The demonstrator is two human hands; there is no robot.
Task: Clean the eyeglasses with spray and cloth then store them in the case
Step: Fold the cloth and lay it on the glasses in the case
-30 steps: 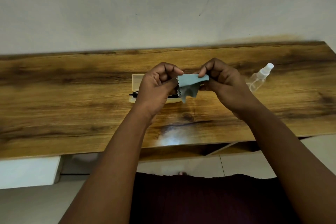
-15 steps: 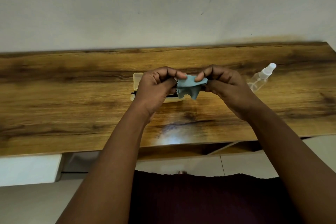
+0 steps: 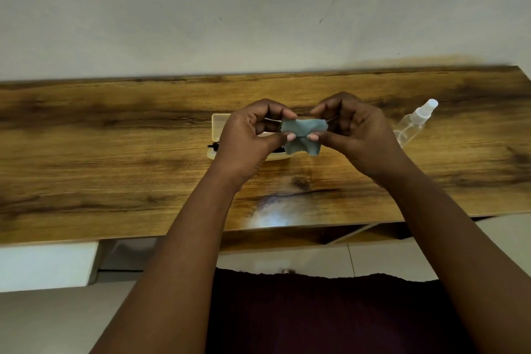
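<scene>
Both hands have shifted since a moment ago: the small teal cloth point(image 3: 301, 135), which hung bunched between them, is now pulled out flatter and wider. The left hand point(image 3: 250, 138) pinches the cloth's left edge, thumb below and fingers point(image 3: 287, 115) curled over the top. The right hand point(image 3: 353, 135) does the same on the right edge, its thumb tip pressed against the lower middle of the cloth. The two thumbs nearly meet under the fabric. The cloth is held up in the air at the centre of the frame, above the worktop point(image 3: 115, 152), with its zigzag-cut edge showing on the left and its lower part drooping.

Behind the left hand, a pale cream case point(image 3: 219, 126) lies open on the worktop, mostly hidden by the hand. A bit of dark eyeglasses point(image 3: 214, 146) frame pokes out at its left end, so the glasses seem to lie in the case, though I can see little of them. A thin wire-like line runs between the hands behind the cloth; I cannot tell what it is.

To the right of centre, a clear spray bottle point(image 3: 415, 121) with a white cap lies on its side on the worktop, cap pointing toward the upper right, close beside the right hand but not touching it. A bright patch of reflected light sits on the worktop's near edge, below the hands.
</scene>
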